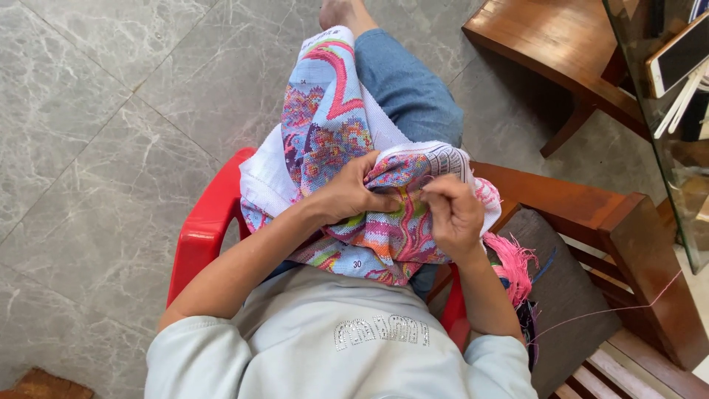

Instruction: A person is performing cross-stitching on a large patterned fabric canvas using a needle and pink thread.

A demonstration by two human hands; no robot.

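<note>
The left hand is clamped over a fold of the colourful cross-stitch cloth, a white-edged canvas worked in pink, blue, orange and purple, thumb pressing the bunched fabric. Just beside it, the right hand is curled with fingertips pinched together against the same fold; a needle may be in that pinch, but it is too small to make out. The two hands nearly touch over the stitched surface.

The cloth lies across the person's lap, draped away from the hands along a leg in blue denim jeans, reaching almost to the bare foot on the grey marble-patterned floor tiles. Under the forearms is a pale grey sweatshirt.

The person sits on a red plastic chair, its arm showing beyond the left wrist. On the right hand's side, close to the wrist, a bundle of bright pink threads spills out with darker blue and purple strands below it, and one thin pink thread trails away over a brown wooden chair with a dark seat cushion. Farther off past the right hand stands a low brown wooden stool, and beside it a glass tabletop carrying a white-edged phone.
</note>
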